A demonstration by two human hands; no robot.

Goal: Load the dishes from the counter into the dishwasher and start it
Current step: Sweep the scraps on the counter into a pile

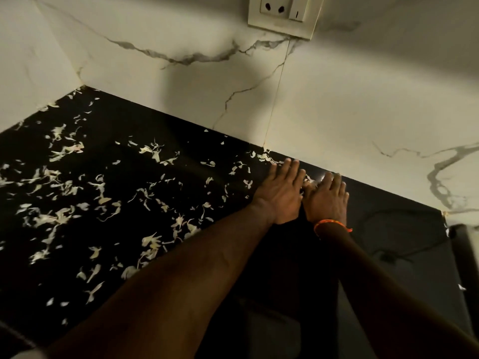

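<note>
Dishes are nowhere in view; left hand (278,194) and right hand (327,198) lie flat, holding nothing, and sweeping could scatter peels (153,151) off the counter (181,141) toward nine o'clock.

**Peelings across a dark worktop**

Pale scraps (102,200), thin and curled like onion or garlic skins, lie scattered over the left and middle of the glossy black worktop (129,125). A few more sit along its back edge, against the wall (337,104). The wall is white marble-look tile with grey veins. A cream socket plate (283,15) with a switch is mounted at the top. A thin black cord (404,252) lies on the worktop's right part.
</note>
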